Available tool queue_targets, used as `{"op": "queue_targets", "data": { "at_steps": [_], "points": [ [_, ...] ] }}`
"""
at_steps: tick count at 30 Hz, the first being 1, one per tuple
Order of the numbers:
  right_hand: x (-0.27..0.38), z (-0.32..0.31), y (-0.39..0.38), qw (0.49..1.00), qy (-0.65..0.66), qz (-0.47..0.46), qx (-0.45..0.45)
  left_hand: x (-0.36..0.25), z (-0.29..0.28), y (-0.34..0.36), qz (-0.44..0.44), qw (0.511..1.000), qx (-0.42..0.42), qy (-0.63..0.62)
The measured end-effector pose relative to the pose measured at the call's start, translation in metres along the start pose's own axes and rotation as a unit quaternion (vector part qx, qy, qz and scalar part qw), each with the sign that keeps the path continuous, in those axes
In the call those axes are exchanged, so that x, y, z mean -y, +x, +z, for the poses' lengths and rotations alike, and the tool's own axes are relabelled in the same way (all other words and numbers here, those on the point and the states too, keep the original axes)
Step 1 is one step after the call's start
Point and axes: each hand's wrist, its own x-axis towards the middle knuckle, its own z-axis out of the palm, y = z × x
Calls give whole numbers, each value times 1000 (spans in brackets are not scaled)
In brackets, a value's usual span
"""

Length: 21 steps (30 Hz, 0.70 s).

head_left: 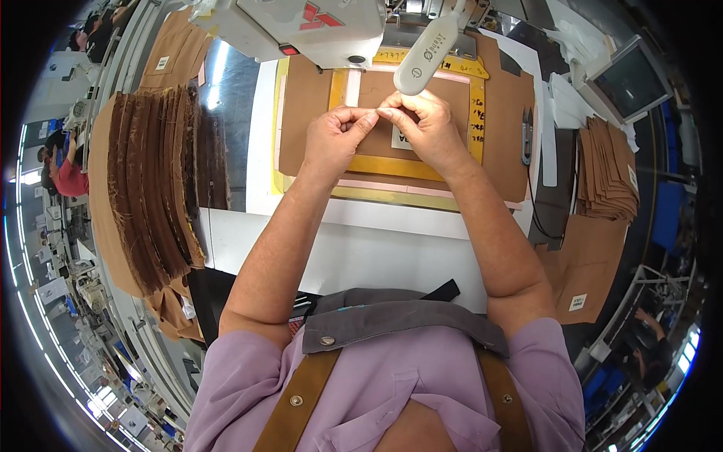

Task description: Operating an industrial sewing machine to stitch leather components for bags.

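Observation:
My left hand and my right hand meet fingertip to fingertip over a brown fabric piece. Thumb and forefinger are pinched on both; whatever lies between them is too small to make out. Under the hands, a yellow template frame rests on the fabric. A white label shows partly between my hands. Just beyond the fingers hangs a white lamp head, close to the right hand. The large white sewing machine head stands above the far side of the frame.
A thick stack of brown fabric pieces stands at the left. Thread snips lie right of the frame. Farther right are a folded brown stack, a brown piece with a label and a monitor. Other people work in the background.

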Motion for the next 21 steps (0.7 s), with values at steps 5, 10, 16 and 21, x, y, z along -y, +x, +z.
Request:
{"op": "queue_targets", "data": {
  "at_steps": [5,10,16,21],
  "points": [
    [-8,6,7,1000,3,21,-2,0,-5,8,-15,1000,-5,-1],
    [-5,1,20,995,-55,47,-68,8,-5,28,162,969,-113,148],
    [-36,7,21,975,-205,-1,-80,7,15,57,211,918,-241,234],
    [-37,10,20,970,-228,-9,-79,11,19,65,196,909,-281,236]
  ]
}}
